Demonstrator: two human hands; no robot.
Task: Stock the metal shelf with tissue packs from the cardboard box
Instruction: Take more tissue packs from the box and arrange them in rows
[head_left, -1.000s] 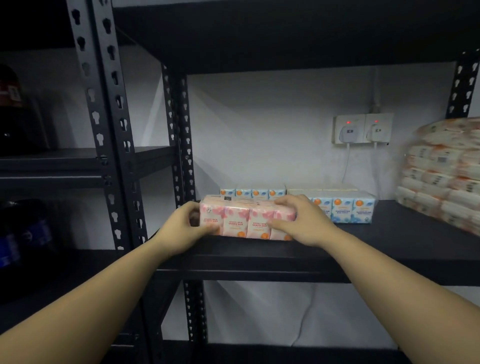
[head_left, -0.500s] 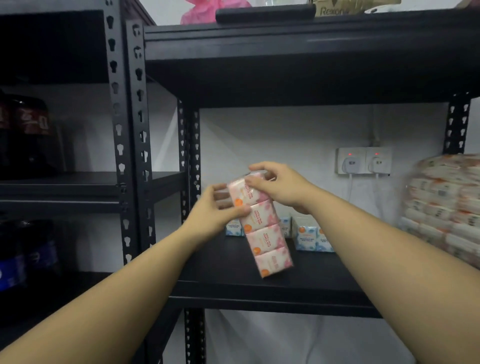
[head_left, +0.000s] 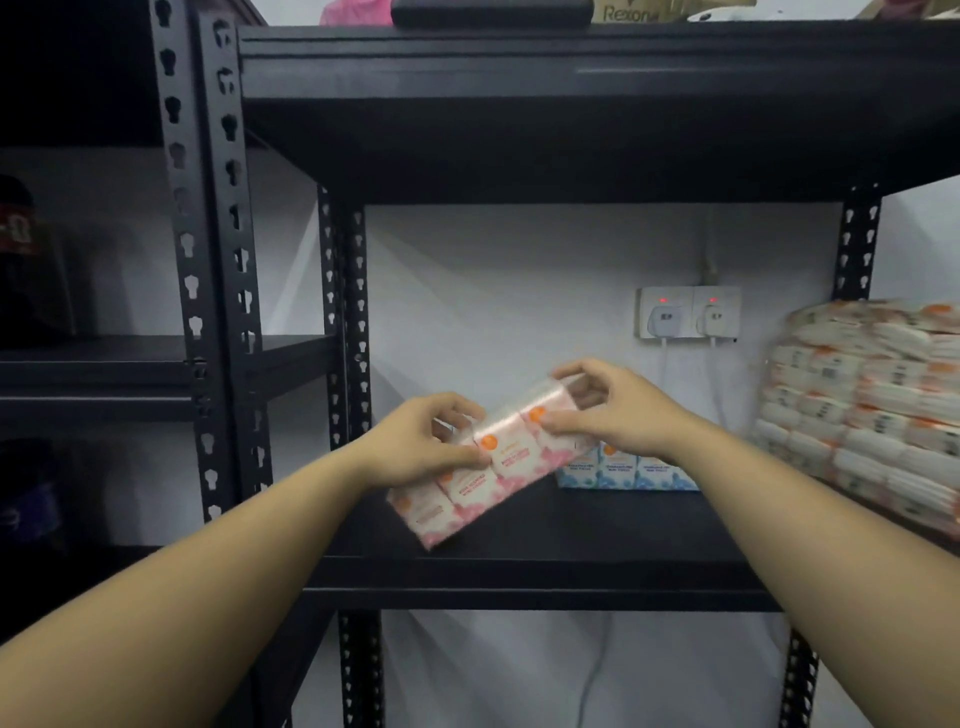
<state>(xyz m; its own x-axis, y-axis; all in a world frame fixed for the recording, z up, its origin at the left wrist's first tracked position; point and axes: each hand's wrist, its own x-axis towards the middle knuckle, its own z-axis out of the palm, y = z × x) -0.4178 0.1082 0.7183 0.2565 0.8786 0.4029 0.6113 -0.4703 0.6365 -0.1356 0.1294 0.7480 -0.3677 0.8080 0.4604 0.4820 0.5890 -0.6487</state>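
A pink tissue pack (head_left: 488, 467), a wrapped row of small packets, hangs tilted above the black metal shelf (head_left: 545, 577), its lower end at the left. My left hand (head_left: 421, 441) grips its middle and my right hand (head_left: 618, 410) pinches its raised upper end. Behind it, at the back of the shelf, stands a row of blue tissue packs (head_left: 628, 470), partly hidden by my right wrist. The cardboard box is out of view.
A big wrapped bale of tissue packs (head_left: 872, 405) fills the shelf's right side. Two wall sockets (head_left: 688, 314) with plugged cables sit on the back wall. A perforated black upright (head_left: 218, 260) stands at the left, with a second dark shelf unit beyond it. Items lie on the top shelf.
The pink pack lay flat on the shelf one second ago; both hands lifted it, stood it nearly upright, and have now swung it to a shallower diagonal. The camera view has tilted up.
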